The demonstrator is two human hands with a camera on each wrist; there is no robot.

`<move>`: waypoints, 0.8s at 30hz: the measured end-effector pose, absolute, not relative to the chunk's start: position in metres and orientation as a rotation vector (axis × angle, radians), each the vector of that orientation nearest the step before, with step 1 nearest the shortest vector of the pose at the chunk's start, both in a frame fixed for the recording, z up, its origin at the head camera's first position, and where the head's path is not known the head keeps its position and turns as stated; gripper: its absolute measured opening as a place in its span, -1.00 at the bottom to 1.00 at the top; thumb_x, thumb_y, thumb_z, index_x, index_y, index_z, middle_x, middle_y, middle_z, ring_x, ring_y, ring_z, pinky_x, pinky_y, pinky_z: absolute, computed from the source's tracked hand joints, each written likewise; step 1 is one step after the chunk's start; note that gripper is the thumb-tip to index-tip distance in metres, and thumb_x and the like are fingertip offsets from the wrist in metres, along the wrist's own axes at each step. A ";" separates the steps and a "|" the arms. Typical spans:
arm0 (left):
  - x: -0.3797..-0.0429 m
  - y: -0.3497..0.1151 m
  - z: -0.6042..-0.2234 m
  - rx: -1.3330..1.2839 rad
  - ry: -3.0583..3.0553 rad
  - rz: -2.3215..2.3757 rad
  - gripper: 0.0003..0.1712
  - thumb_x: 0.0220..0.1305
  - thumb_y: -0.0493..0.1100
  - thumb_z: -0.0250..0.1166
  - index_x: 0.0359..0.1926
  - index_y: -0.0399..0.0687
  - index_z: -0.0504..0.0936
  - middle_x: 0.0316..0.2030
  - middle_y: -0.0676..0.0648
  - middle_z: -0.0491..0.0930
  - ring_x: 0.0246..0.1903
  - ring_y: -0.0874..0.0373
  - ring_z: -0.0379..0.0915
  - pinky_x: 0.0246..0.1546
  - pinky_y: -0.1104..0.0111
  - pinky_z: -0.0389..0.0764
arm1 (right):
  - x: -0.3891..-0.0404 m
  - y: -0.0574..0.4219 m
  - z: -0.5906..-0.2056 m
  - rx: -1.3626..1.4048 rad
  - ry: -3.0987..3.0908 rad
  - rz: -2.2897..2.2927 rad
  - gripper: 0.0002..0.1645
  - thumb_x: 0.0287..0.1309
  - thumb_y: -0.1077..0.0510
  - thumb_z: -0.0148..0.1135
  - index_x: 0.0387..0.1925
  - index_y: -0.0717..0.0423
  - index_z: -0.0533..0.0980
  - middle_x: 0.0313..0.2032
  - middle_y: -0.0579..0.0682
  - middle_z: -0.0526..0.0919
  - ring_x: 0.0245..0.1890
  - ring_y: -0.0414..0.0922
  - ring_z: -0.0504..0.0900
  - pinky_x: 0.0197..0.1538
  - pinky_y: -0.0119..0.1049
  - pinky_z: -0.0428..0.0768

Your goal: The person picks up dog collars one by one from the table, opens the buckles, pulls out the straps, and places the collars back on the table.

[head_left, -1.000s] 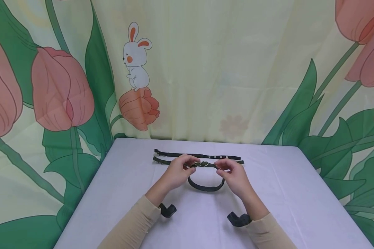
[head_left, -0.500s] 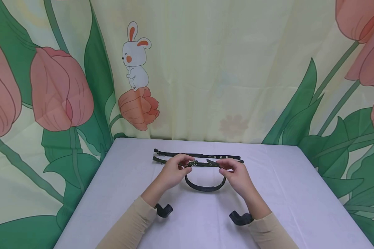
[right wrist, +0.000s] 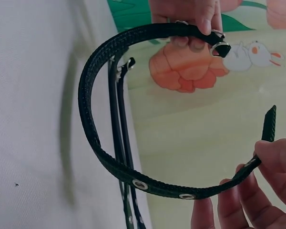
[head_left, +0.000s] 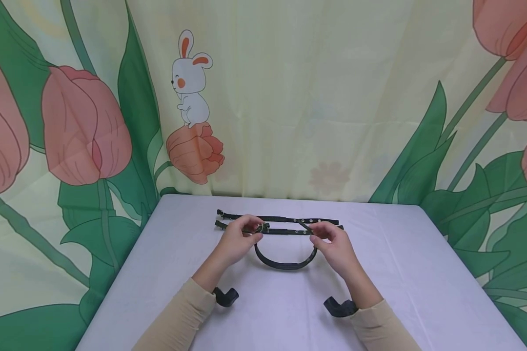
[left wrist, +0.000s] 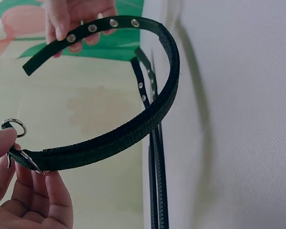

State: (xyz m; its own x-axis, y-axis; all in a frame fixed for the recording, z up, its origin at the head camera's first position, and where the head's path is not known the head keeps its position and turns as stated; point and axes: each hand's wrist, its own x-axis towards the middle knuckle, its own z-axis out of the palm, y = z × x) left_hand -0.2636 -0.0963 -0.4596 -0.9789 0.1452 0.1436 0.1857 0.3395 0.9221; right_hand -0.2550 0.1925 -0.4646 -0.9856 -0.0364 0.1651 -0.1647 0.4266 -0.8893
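A dark pet collar [head_left: 285,266] hangs in an open loop between both hands, its middle curving down toward the person. At its buckle end, my left hand [head_left: 238,241] pinches the strap between thumb and fingers. A metal ring [left wrist: 18,128] and the buckle [left wrist: 32,163] show beside those fingers in the left wrist view. My right hand [head_left: 335,242] pinches the other end, which has metal eyelets [right wrist: 140,184]. The strap's tip [right wrist: 270,117] sticks up free past the right thumb. The two ends stand apart.
Two more dark collars lie straight, side by side, on the white-covered table behind the hands: a far one [head_left: 272,218] and a nearer one [head_left: 285,232], partly hidden by the hands. A curtain [head_left: 281,122] with tulips and a rabbit hangs behind the table.
My left hand has moved left with the buckle end, and my right hand slightly right. The collar's ends, close together a second ago, now stand apart, with the tip free.
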 end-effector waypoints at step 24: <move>-0.271 -0.128 -0.468 -0.142 -2.467 -1.741 -0.63 0.38 -0.34 0.37 0.14 0.06 0.73 -0.11 -0.08 0.63 -0.03 0.03 0.56 0.02 0.27 0.59 | -0.260 0.199 -0.467 -0.040 -2.373 1.849 -0.75 0.49 0.33 0.20 0.12 0.29 0.57 0.12 0.32 0.66 -0.07 -0.21 0.75 -0.08 -0.25 0.84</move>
